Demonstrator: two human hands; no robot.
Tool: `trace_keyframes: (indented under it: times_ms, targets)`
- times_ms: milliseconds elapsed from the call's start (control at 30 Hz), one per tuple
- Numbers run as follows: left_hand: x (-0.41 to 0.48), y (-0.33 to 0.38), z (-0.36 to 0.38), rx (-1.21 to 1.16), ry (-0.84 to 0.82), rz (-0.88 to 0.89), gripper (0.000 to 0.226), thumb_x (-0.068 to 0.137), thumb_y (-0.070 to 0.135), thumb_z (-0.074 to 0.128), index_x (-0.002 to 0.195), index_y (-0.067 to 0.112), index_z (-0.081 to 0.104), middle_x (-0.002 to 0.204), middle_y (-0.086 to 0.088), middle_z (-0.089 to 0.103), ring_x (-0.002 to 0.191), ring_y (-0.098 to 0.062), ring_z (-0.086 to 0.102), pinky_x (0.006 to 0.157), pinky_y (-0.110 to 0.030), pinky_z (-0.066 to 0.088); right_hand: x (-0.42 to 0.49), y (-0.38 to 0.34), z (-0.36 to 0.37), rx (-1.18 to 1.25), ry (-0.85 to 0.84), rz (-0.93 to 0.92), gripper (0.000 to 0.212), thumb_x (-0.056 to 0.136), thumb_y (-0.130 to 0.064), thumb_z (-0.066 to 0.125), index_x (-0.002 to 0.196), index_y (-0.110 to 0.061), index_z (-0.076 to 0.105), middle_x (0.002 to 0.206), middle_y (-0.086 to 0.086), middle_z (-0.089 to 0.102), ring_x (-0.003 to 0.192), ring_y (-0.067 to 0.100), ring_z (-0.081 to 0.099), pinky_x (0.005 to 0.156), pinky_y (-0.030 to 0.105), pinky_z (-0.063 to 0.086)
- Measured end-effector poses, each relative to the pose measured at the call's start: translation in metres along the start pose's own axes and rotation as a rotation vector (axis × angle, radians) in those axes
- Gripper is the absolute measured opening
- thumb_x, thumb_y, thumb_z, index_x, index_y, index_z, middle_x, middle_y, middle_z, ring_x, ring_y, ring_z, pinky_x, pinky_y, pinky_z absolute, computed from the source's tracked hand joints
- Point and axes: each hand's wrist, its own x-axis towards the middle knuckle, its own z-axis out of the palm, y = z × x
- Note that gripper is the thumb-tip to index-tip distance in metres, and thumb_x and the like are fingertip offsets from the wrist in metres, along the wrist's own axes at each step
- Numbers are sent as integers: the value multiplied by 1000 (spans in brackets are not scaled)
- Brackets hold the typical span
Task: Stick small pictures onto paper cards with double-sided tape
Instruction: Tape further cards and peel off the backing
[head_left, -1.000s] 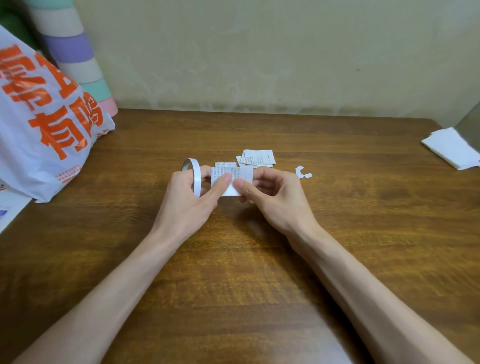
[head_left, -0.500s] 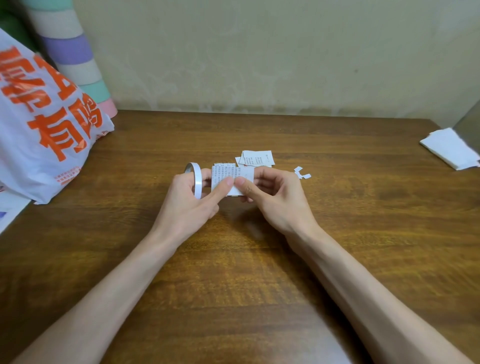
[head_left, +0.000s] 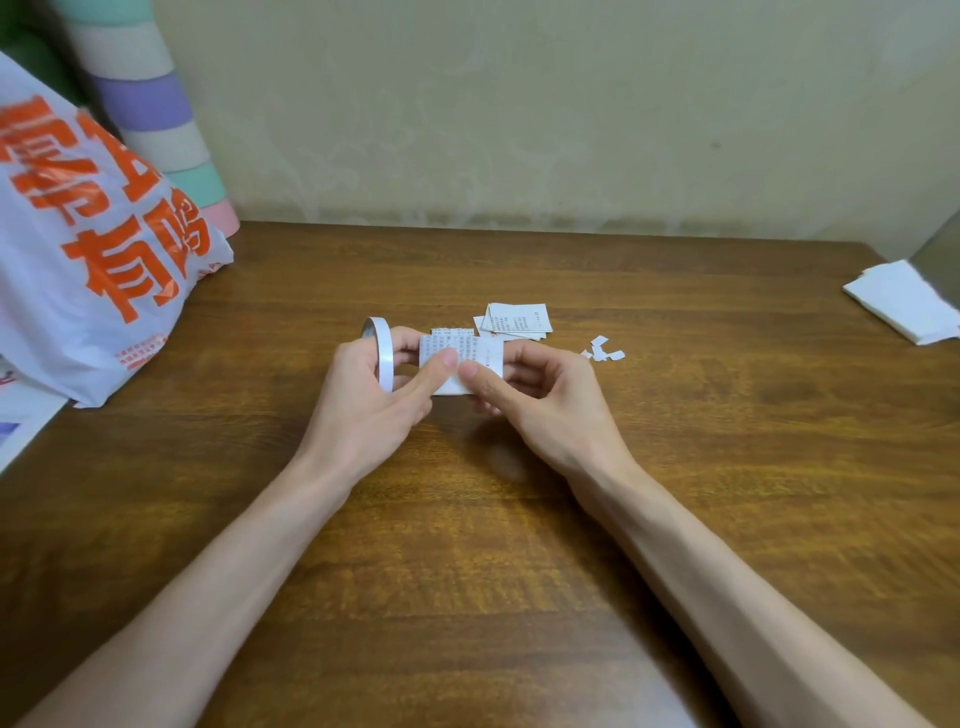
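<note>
Pinching the paper card (head_left: 485, 351), the left hand (head_left: 363, 415), also holding the tape roll (head_left: 383, 353), and right hand (head_left: 550, 410) are likely taping; next, tear off cleanly.

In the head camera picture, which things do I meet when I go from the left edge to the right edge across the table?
plastic bag → tape roll → paper card → paper scraps → stack of white paper
</note>
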Motion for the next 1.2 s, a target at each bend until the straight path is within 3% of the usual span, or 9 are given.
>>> trace_keyframes:
  times_ms: [200, 333, 533, 700, 800, 867, 1067, 1200]
  targets:
    - [-2, 1, 2, 19, -67, -18, 23, 97, 34, 71, 112, 19, 77, 90, 3, 79, 53, -3, 50, 53, -18, 44, 1, 0, -1, 5, 13, -25, 12, 98, -16, 73, 99, -5, 77, 77, -6, 73, 69, 6, 66, 71, 19, 51]
    - [-1, 0, 1, 6, -17, -18, 17, 99, 28, 70, 108, 17, 78, 81, -1, 77, 52, -11, 46, 48, -20, 40, 0, 0, -1, 46, 9, -3, 20, 96, -19, 76, 102, 0, 76, 81, 1, 75, 72, 7, 67, 73, 19, 52]
    - [-2, 1, 2, 23, -45, -23, 23, 100, 33, 69, 109, 14, 77, 89, -3, 78, 53, -12, 46, 54, -23, 42, 2, 2, -4, 20, 9, 4, 19, 97, -13, 75, 96, 6, 73, 76, 2, 73, 68, 6, 66, 68, 16, 50]
    - [-2, 2, 1, 20, -21, -16, 19, 100, 28, 70, 106, 13, 78, 87, -13, 75, 54, -14, 45, 53, -24, 41, 0, 0, 0, 29, 9, 17, 16, 97, -15, 75, 95, 0, 73, 76, -1, 72, 68, 4, 65, 71, 17, 50]
    - [-1, 5, -4, 37, -41, -25, 19, 98, 32, 71, 106, 17, 79, 85, 0, 77, 54, -10, 48, 55, -20, 44, 1, 0, 0, 5, 14, 8, 18, 97, -14, 74, 88, 1, 70, 74, 0, 71, 67, 5, 66, 70, 18, 50]
    - [2, 7, -9, 35, -44, -33, 17, 96, 30, 74, 105, 17, 80, 91, 0, 79, 52, -7, 49, 53, -18, 44, 1, -1, 0, 9, 7, 8, 20, 97, -14, 74, 92, 4, 71, 74, 0, 72, 68, 6, 65, 71, 19, 50]
    - [0, 6, -7, 48, -22, -3, 15, 98, 27, 72, 105, 15, 78, 82, 2, 77, 50, -8, 49, 51, -19, 41, -1, -3, 1, 10, 13, 9, 11, 97, -10, 73, 90, -1, 72, 77, -1, 74, 70, 7, 67, 73, 20, 51]
    - [-1, 5, -2, -4, -78, -38, 19, 98, 26, 72, 115, 18, 77, 89, 4, 79, 50, -6, 46, 51, -18, 40, 0, -5, -3, 27, 22, 4, 10, 98, -6, 71, 88, -7, 72, 74, -5, 73, 66, 3, 67, 66, 12, 49]
